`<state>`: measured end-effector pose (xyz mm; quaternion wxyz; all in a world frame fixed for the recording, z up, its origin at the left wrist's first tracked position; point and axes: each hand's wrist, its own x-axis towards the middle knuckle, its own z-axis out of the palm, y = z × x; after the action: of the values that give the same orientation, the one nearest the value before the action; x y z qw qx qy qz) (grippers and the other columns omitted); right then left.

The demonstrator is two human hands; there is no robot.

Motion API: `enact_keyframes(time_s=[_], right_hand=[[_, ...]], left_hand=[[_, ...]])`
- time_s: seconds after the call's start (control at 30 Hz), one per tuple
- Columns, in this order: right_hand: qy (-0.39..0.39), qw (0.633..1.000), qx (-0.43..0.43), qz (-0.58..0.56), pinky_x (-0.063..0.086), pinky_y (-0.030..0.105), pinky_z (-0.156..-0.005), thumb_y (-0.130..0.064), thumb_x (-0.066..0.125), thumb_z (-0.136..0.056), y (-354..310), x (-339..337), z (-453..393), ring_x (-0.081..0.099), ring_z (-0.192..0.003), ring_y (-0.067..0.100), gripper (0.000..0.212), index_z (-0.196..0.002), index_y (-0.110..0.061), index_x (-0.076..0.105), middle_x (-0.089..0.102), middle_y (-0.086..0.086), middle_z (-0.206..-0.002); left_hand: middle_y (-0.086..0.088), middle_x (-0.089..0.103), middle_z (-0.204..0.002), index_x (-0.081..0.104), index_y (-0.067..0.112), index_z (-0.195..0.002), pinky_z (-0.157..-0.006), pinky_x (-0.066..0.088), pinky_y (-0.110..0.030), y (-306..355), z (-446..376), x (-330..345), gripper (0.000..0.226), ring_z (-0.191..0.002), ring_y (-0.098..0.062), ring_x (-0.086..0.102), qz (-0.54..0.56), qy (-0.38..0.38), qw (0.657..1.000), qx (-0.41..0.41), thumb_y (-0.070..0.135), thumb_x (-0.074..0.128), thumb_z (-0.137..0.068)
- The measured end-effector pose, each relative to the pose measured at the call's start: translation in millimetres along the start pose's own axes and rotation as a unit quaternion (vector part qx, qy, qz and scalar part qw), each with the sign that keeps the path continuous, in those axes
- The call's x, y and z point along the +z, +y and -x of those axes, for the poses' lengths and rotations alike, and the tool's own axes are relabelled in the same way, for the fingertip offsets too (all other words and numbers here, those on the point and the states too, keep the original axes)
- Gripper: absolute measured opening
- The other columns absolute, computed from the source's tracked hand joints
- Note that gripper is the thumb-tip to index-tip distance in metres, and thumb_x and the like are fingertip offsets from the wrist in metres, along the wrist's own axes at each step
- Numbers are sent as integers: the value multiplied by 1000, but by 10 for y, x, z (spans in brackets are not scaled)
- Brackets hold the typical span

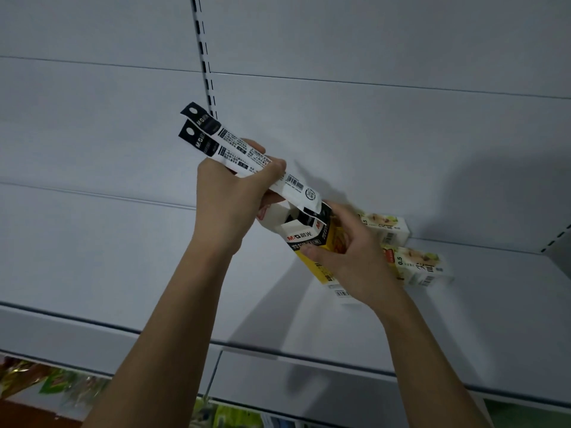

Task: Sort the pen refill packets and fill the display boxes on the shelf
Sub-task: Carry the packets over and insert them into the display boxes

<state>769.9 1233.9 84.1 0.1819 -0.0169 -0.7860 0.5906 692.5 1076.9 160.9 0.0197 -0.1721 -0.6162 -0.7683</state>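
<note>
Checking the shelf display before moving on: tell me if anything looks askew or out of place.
Two cream boxes lie flat on the shelf rather than upright. The yellow display box is tilted in the right hand, off the shelf, while the left hand feeds in refill packets.

The left hand (230, 193) grips two refill packets (247, 159), which slant from upper left down to the right, one lying over the other. Their lower ends sit in the open top of a display box (312, 242), held from the right by the right hand (349, 251) above the shelf (154, 267). Behind and right of that hand, two more boxes (417, 264) lie on the shelf, one behind the other, near the back panel (370, 134).
</note>
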Motion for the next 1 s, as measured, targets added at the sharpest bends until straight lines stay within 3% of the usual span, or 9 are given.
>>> enact_keyframes(time_s=[0.17,0.3,0.5,0.73,0.9,1.0], right_hand=[[-2,1000,-5,0,50,41,-101,-7,80,-79,4,2,12,58,-118,6,61,-125,-40,57,61,-10,-124],[-3,1000,-3,-4,50,38,-101,-7,79,-79,2,-6,6,57,-118,6,61,-127,-38,57,60,-11,-125],[0,1000,-4,-5,50,36,-102,-7,79,-79,1,-7,-13,57,-118,4,61,-129,-33,57,59,-11,-125],[12,1000,-9,-8,51,40,-100,-8,80,-78,10,-2,-32,58,-117,8,61,-126,-37,57,62,-7,-125],[8,1000,-19,-11,52,21,-91,-8,79,-79,-38,29,-31,59,-110,0,57,-119,-43,57,61,-11,-120],[3,1000,-22,-22,51,15,-86,-7,79,-79,-52,76,-50,61,-107,-1,55,-118,-41,58,62,-7,-119]], left_hand=[[-20,71,-87,60,-10,-102,-57,57,-26,5,18,-37,22,-77,-25,75,0,16,1000,-23,-3,72,-84],[-15,70,-81,60,-8,-102,-58,58,-27,-10,-32,-67,23,-76,-27,75,8,25,999,-44,-3,72,-84],[-22,71,-88,60,-14,-101,-59,60,-31,-50,-55,-36,25,-75,-25,75,-23,33,999,-26,-3,73,-83],[-8,74,-77,64,0,-83,-58,59,-32,-84,-16,66,11,-73,-21,75,-55,23,998,-4,0,75,-83],[2,73,-85,65,19,-86,-62,62,-37,-212,49,196,21,-72,-13,74,-183,3,983,-8,15,83,-77],[2,74,-88,68,16,-94,-64,63,-37,-264,62,222,29,-73,-12,73,-219,3,975,-39,21,87,-73]])
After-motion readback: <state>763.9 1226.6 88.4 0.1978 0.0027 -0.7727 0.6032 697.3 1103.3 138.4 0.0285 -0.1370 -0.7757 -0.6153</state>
